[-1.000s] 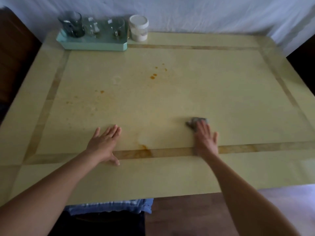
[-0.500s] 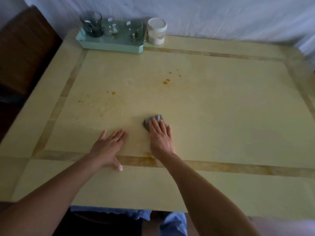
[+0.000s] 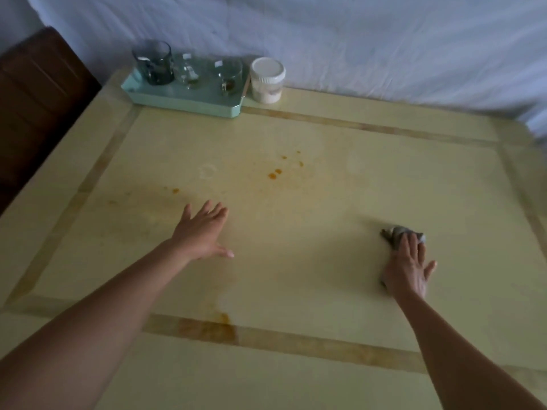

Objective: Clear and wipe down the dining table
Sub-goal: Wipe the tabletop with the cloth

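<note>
A pale yellow dining table (image 3: 340,190) with tan inlay bands fills the view. Orange spots (image 3: 275,174) dot its middle, and a brownish smear (image 3: 220,325) marks the near inlay band. My right hand (image 3: 410,269) lies flat with straight fingers on a crumpled grey cloth (image 3: 393,234), pressing it to the tabletop right of centre. Only the cloth's far edge shows past the fingers. My left hand (image 3: 201,230) rests flat on the table left of centre, fingers spread, holding nothing.
A mint-green tray (image 3: 177,99) at the far left corner carries a dark glass (image 3: 152,65) and two clear glasses. A white-lidded jar (image 3: 267,79) stands just right of it. A dark wooden chair (image 3: 35,113) is at the left; white fabric hangs behind.
My right hand slid the cloth from the right to the middle, then back out to the right. My left hand moved forward, farther onto the table.
</note>
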The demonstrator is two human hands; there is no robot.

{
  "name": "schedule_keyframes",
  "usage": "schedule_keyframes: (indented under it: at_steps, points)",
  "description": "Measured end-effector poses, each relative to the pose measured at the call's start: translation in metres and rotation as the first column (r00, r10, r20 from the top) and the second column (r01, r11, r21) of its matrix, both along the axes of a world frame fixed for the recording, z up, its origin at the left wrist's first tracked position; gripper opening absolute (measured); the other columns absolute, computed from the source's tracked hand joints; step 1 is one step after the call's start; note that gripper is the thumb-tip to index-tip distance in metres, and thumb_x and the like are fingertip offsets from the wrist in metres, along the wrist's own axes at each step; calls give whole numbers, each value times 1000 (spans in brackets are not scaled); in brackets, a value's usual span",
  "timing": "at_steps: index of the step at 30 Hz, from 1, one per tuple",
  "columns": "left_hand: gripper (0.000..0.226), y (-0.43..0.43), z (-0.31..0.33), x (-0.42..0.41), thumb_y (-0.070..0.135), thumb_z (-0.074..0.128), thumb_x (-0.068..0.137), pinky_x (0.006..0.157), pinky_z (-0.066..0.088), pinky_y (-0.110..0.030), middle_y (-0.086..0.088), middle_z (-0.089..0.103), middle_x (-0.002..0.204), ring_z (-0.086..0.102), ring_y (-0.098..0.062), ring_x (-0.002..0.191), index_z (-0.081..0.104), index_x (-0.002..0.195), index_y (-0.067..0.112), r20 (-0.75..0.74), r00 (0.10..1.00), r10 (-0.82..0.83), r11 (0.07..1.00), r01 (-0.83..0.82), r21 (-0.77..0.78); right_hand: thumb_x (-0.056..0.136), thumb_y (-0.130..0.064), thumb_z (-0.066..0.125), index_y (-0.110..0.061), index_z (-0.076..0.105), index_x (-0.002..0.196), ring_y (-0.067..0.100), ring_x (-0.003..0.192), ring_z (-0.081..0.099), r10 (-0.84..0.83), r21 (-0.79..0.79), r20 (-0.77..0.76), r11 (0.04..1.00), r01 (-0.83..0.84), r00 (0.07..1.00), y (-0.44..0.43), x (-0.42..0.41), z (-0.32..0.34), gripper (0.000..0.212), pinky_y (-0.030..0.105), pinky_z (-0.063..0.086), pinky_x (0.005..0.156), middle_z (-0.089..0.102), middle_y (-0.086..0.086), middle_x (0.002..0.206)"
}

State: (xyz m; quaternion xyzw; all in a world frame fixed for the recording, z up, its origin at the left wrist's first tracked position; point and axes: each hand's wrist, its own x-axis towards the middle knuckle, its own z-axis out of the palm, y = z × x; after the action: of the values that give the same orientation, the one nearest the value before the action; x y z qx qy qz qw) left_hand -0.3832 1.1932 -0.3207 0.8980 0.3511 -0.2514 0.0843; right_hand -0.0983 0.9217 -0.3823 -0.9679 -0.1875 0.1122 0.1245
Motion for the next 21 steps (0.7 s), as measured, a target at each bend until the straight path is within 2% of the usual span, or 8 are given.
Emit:
schedule_keyframes:
  at_steps: [3, 7, 9, 11, 13, 15, 17, 21]
  points:
    - [109, -3, -12, 14, 67, 58, 72, 116, 0, -53, -3, 2, 160, -6, -20, 148, 5, 150, 11, -37, 999, -13, 1000, 14, 22, 82, 4, 39, -18, 23, 146, 23, 145, 6, -11, 0, 24, 1000, 11, 1000, 27, 8, -2, 69, 50, 2, 116, 12, -1, 158]
    - [110, -7, -20, 16, 66, 58, 72, 116, 0, -52, -5, 1, 160, -4, -19, 148, 5, 150, 9, -41, 999, -17, 998, 19, 68, 77, 4, 35, -27, 39, 130, 28, 139, 20, 339, 62, 103, 936, -346, 935, 104, -21, 0, 62, 42, 24, 105, 28, 5, 147]
    - [109, -7, -18, 15, 67, 57, 73, 116, -1, -51, -6, 2, 160, -3, -18, 148, 5, 150, 9, -45, 998, -36, 996, 40, 82, 79, 1, 30, -28, 34, 138, 29, 143, 15, 568, 76, 95, 815, -575, 818, 136, -66, -2, 66, 42, 18, 110, 23, 3, 153]
    - [110, -8, -17, 17, 68, 56, 73, 116, -1, -51, -6, 3, 160, -3, -18, 148, 6, 150, 9, -57, 998, -37, 994, 42, 99, 80, -9, 19, -24, 21, 147, 25, 147, 3, 762, 94, 25, 642, -761, 647, 147, -109, -7, 69, 43, 0, 117, 11, -2, 159]
    - [109, -9, -16, 17, 69, 54, 72, 116, -1, -50, -5, 2, 160, -3, -17, 148, 5, 150, 11, -62, 998, -34, 993, 41, 107, 85, -11, 22, -23, 11, 150, 19, 146, -5, 870, 103, -9, 492, -865, 494, 145, -119, -9, 66, 43, -9, 117, 2, -6, 159]
    - [108, -10, -15, 18, 68, 54, 73, 116, -2, -49, -4, 1, 160, -4, -16, 148, 4, 150, 12, -70, 997, -27, 993, 35, 113, 85, -9, 28, -24, 13, 149, 17, 146, 0, 905, 104, 46, 416, -904, 422, 144, -91, -10, 68, 47, -4, 117, 5, -5, 159]
    - [108, -10, -16, 16, 67, 53, 75, 116, -3, -49, -4, -2, 160, -5, -16, 148, 1, 151, 11, -88, 995, -36, 993, 45, 106, 80, -8, 31, -21, 19, 148, 21, 146, 7, 836, 76, 92, 536, -841, 541, 141, -44, -9, 71, 54, 9, 116, 11, 0, 158]
    - [110, -8, -22, 14, 68, 54, 73, 116, -6, -48, -4, -4, 160, -7, -17, 148, 1, 151, 12, -71, 998, 1, 997, 4, 81, 82, 3, 41, -18, 13, 149, 18, 147, -3, 420, 8, 3, 908, -420, 908, 109, 67, 1, 76, 52, -1, 116, 2, 0, 160]
